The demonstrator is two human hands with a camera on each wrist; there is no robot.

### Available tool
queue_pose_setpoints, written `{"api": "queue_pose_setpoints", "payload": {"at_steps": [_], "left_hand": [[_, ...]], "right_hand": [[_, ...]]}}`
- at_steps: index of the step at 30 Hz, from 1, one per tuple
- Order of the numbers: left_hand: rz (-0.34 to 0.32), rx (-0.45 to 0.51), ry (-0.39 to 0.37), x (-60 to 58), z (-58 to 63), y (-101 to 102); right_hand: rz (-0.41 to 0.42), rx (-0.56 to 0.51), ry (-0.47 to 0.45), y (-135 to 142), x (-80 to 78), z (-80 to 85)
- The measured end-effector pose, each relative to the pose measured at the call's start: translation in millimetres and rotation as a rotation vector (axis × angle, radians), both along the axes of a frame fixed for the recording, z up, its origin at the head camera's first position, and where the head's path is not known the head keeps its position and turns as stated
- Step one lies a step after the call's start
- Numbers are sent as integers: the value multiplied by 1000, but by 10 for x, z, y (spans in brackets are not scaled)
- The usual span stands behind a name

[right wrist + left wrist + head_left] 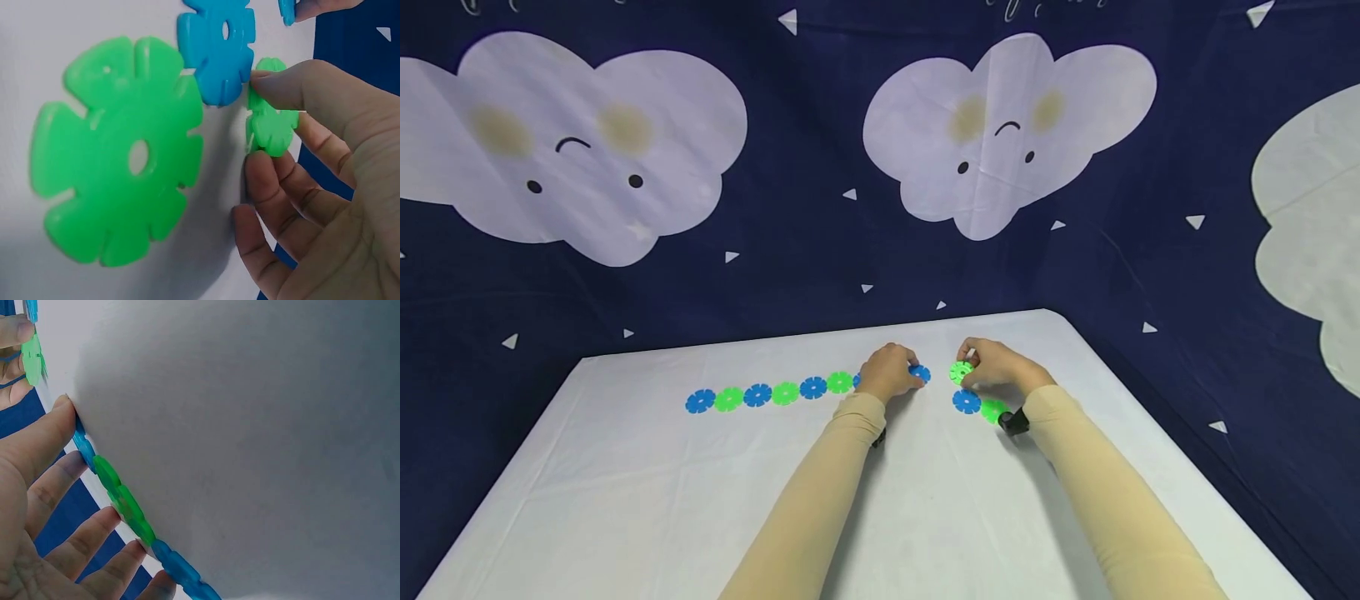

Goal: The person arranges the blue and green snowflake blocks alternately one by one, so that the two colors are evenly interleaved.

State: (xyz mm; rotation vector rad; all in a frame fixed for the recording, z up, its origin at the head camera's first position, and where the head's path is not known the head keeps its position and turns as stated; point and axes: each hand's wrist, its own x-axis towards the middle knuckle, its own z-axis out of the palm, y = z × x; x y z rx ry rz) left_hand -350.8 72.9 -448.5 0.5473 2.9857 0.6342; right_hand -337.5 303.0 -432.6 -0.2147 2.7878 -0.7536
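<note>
My left hand [887, 372] is at the right end of a row of interlocking plastic discs, alternating blue and green. Its thumb and index finger pinch the blue end disc [922, 374] by its edges. In the left wrist view, the other fingers spread along the row beside a green disc [125, 503]. To the right, my right hand [997, 365] pinches a notched green disc [273, 128] between thumb and fingers. Just in front of that hand lie a blue disc [966, 402] and another green disc [119, 156], the latter partly covered by the wrist camera in the head view.
The row runs left to a blue disc [701, 401] at its far end. A white cloth covers the table [662, 500]. Behind it and along the right side hangs a dark blue curtain [805, 233] printed with clouds and triangles.
</note>
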Motion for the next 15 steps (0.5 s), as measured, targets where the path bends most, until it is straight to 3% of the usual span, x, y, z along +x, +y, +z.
{"api": "queue_pose_setpoints", "payload": {"at_steps": [15], "left_hand": [[4, 8, 2, 29, 31, -14]], "right_hand": [[14, -18, -13, 55, -49, -68]]}}
